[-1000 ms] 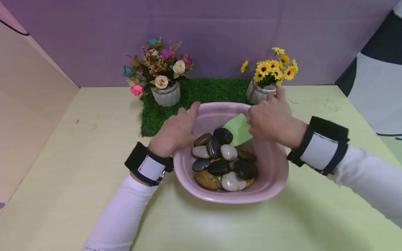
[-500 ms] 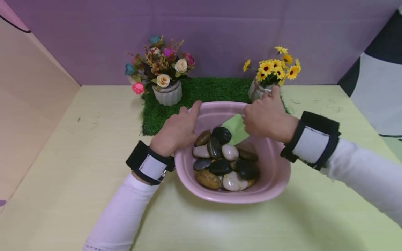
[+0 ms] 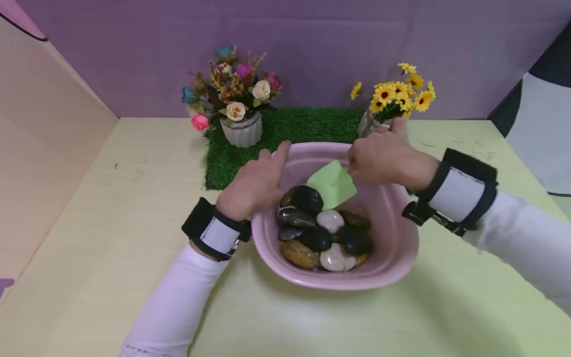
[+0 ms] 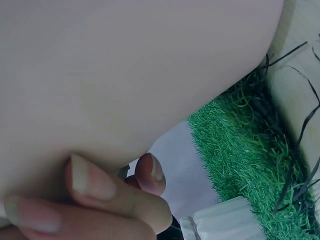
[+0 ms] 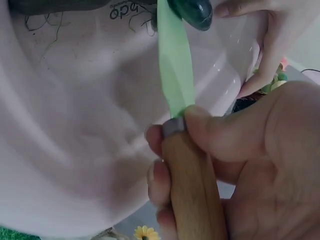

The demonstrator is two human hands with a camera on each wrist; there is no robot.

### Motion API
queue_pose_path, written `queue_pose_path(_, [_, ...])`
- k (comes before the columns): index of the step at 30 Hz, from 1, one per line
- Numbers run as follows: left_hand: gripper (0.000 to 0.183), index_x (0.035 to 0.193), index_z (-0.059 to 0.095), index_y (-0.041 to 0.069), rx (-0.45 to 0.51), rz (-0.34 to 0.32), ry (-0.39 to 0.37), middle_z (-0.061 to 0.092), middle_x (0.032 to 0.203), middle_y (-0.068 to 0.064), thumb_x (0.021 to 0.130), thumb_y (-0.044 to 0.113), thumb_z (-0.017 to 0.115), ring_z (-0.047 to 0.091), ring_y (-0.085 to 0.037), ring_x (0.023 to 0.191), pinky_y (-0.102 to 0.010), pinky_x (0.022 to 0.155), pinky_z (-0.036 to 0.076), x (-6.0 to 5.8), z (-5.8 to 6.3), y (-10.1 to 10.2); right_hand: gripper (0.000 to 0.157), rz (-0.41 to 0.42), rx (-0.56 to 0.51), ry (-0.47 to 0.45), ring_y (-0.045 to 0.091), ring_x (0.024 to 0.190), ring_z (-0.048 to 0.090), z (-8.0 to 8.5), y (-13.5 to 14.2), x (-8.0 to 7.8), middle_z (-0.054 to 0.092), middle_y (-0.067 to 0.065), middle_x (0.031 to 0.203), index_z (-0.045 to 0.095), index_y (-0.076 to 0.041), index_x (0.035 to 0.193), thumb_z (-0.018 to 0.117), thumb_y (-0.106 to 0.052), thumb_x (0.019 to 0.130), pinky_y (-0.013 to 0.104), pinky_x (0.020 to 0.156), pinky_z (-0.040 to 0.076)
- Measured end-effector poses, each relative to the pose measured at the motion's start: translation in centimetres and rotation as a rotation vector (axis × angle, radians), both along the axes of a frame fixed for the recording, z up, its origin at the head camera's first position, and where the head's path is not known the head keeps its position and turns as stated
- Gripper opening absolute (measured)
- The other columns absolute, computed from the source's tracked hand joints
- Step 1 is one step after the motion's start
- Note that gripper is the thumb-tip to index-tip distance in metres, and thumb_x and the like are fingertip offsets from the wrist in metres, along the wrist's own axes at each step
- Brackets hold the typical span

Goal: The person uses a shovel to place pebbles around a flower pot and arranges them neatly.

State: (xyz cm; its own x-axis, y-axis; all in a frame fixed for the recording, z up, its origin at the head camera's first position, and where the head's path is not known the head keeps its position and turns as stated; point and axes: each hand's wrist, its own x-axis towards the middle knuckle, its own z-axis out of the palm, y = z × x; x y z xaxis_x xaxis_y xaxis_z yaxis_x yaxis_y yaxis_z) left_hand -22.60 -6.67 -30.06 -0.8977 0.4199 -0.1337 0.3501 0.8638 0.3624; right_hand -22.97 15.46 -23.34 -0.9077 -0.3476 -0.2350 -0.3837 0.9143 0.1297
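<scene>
A pink plastic tub holds several smooth stones in black, white and brown. At its left rim my left hand grips the tub, fingers outside and the thumb hidden in the head view. Its curled fingers lie against the tub's outer wall in the left wrist view. My right hand holds the wooden handle of a small green shovel, thumb along the neck. The blade reaches down into the tub and touches a black stone. In the head view my hand hides the handle.
Behind the tub lies an artificial grass mat. On it stand a pot of mixed flowers at left and a pot of yellow flowers at right, close behind my right hand. A purple backdrop rises behind the table.
The shovel blade has moved left against the stones. The black stone beside it and the stones at the left have shifted and turned. My left hand keeps its grip on the rim.
</scene>
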Motion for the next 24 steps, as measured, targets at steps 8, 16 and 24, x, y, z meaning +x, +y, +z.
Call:
queue_pose_path(8, [0.081, 0.159, 0.007, 0.021, 0.0, 0.01, -0.009, 0.048, 0.126, -0.023, 0.098, 0.031, 0.058, 0.061, -0.032, 0.087, -0.04, 0.068, 0.054, 0.0, 0.2, 0.0, 0.015, 0.1, -0.014, -0.075, 0.023, 0.073, 0.035, -0.1, -0.4, -1.0, 0.055, 0.001, 0.068, 0.07, -0.019, 0.087, 0.057, -0.018, 0.094, 0.048, 0.083, 0.016])
queue_pose_path(16, [0.086, 0.159, 0.006, 0.019, -0.02, 0.002, -0.007, 0.047, 0.127, -0.025, 0.092, 0.013, 0.06, 0.061, -0.033, 0.085, -0.039, 0.066, 0.054, -0.2, 0.2, -0.2, 0.024, 0.255, -0.023, -0.028, 0.028, 0.088, 0.044, 0.2, -1.8, -2.2, 0.07, 0.003, 0.104, 0.073, -0.017, 0.111, 0.056, -0.011, 0.095, 0.051, 0.096, 0.023])
queue_pose_path(24, [0.085, 0.16, 0.005, 0.017, -0.031, -0.004, -0.017, 0.045, 0.131, -0.026, 0.093, 0.014, 0.058, 0.06, -0.032, 0.081, -0.038, 0.064, 0.051, -0.3, 0.2, -0.2, 0.011, 0.581, 0.039, 0.259, 0.03, 0.09, 0.045, -0.2, -2.4, -2.4, 0.064, 0.009, 0.096, 0.073, -0.01, 0.098, 0.064, -0.01, 0.092, 0.047, 0.09, 0.025])
